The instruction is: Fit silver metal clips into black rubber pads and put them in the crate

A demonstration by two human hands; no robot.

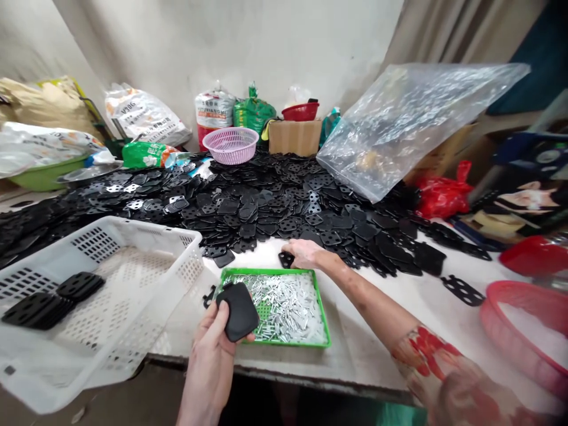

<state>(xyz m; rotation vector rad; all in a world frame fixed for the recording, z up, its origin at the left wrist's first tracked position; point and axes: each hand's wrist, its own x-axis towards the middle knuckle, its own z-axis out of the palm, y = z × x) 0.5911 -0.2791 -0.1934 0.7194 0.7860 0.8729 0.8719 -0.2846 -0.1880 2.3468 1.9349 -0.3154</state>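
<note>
Over green plastic tray [275,271] of silver metal pins [284,307]: gripping rounded black plate [239,312] in left hand [210,349].

Pinching plate between thumb and fingers; resting right hand [306,253] on small perforated black plate [286,259], grip undeterminable, atop white tabletop [355,331] beside heaped black plates [275,201].

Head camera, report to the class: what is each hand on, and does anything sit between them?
Left hand gripping black rounded pad. Right hand at small black perforated plate. Green tray of metal pins lying between them.

Left hand [209,343] raised close to the body, fingers and thumb curled in a grip, right arm [364,302] stretched forward, right hand [304,253] palm down, fingers angled low
</note>
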